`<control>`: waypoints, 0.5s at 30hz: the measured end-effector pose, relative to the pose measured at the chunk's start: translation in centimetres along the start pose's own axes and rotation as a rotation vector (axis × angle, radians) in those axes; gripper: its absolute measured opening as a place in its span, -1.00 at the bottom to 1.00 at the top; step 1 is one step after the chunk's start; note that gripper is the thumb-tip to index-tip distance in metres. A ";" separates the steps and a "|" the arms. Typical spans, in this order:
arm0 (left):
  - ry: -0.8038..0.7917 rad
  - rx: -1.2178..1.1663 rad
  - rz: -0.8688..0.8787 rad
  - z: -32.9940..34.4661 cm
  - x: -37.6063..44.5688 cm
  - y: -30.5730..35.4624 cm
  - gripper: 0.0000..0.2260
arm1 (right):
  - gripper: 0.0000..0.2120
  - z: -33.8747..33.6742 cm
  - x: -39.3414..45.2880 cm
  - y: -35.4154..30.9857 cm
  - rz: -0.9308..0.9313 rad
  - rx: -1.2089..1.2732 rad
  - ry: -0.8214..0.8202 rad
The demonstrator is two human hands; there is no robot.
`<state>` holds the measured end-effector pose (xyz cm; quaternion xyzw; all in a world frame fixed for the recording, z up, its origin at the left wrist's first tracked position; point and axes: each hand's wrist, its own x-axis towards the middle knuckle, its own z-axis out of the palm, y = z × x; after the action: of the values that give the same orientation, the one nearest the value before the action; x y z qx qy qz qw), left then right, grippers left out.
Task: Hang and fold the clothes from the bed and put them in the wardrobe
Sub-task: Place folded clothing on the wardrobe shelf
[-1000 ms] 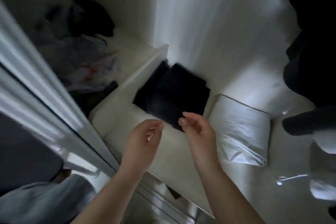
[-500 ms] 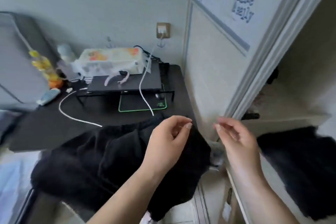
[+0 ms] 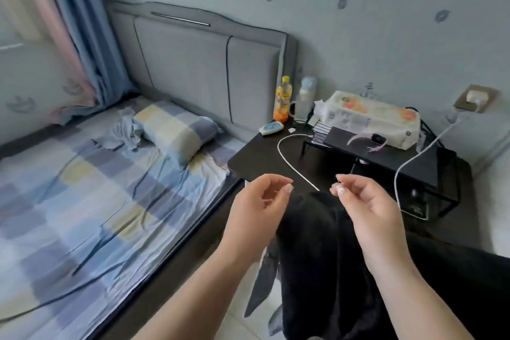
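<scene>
My left hand (image 3: 258,208) and my right hand (image 3: 367,207) hover side by side in mid-air, fingers loosely curled and apart, holding nothing. Below and between them a black garment (image 3: 325,262) hangs over the near edge of the black bedside desk (image 3: 265,157). On the bed (image 3: 91,201), left of my hands, a crumpled light grey-blue cloth (image 3: 125,134) lies beside the checked pillow (image 3: 176,130). The wardrobe is out of view.
The desk carries a black stand (image 3: 386,157) with a tissue pack (image 3: 369,119), white cables (image 3: 292,163), two bottles (image 3: 284,99) and a small tube. A grey headboard (image 3: 198,63) and blue-pink curtains (image 3: 74,36) back the bed. Pale floor tiles (image 3: 248,320) show between bed and desk.
My view swung left from inside the wardrobe, past its door frame, to the bed and desk. Both hands stayed raised and empty; the folded dark clothes stayed on the wardrobe shelf.
</scene>
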<state>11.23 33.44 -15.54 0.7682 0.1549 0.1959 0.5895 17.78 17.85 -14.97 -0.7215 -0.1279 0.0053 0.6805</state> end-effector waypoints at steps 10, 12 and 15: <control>0.132 0.130 -0.057 -13.5 3.0 -4.0 -0.93 | -0.83 15.2 1.6 0.9 0.013 0.078 -0.182; 0.154 0.158 -0.066 -14.6 3.4 -4.5 -0.92 | -0.83 16.6 2.0 1.0 0.018 0.075 -0.209; 0.185 0.161 -0.073 -15.8 3.8 -5.3 -0.92 | -0.83 18.2 2.7 1.2 0.017 0.074 -0.230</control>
<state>6.87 49.91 -16.58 0.7855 0.2518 0.2313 0.5159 17.30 36.19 -17.09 -0.6915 -0.1987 0.0988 0.6874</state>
